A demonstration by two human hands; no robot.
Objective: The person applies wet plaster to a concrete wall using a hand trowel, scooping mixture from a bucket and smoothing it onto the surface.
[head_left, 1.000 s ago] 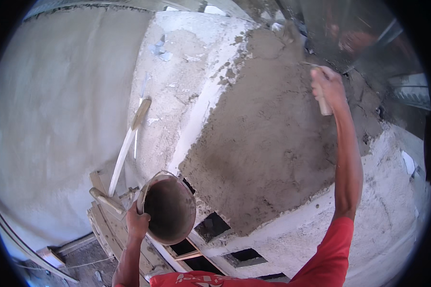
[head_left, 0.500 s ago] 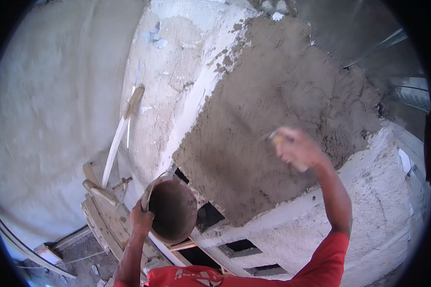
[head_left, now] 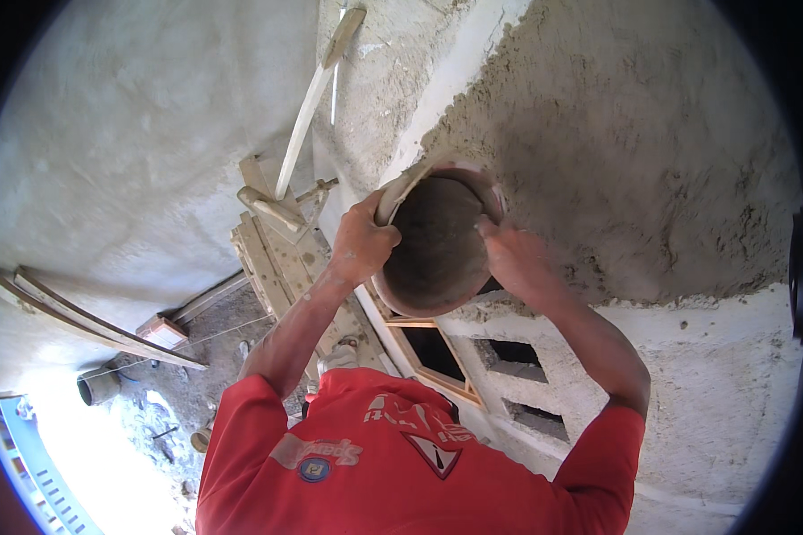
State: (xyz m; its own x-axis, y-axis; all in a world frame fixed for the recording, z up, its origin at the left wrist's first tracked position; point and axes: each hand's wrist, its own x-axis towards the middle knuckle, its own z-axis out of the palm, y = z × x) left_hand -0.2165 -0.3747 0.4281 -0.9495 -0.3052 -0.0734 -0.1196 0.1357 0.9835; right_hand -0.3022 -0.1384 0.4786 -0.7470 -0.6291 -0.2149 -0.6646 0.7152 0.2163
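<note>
Gripping mortar bucket [head_left: 469, 176] at left with left hand [head_left: 366, 241]; with curled right hand [head_left: 519, 259] directly opposite, cannot tell if grasping.

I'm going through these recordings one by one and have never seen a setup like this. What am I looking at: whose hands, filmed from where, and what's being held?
There is no machine here: a person in a red shirt works bare-handed. A fisheye camera on their head looks down, so straight edges bend towards the rim and the picture's left is their left.

The left hand grips a round bucket by its left edge; a dark, grey-brown mix is inside. The right hand is at the bucket's right edge; whether it holds anything there is unclear.

Beyond, a rough grey-brown coat covers part of a pale wall. To the left are spotted wooden planks and a long pale strip.
</note>
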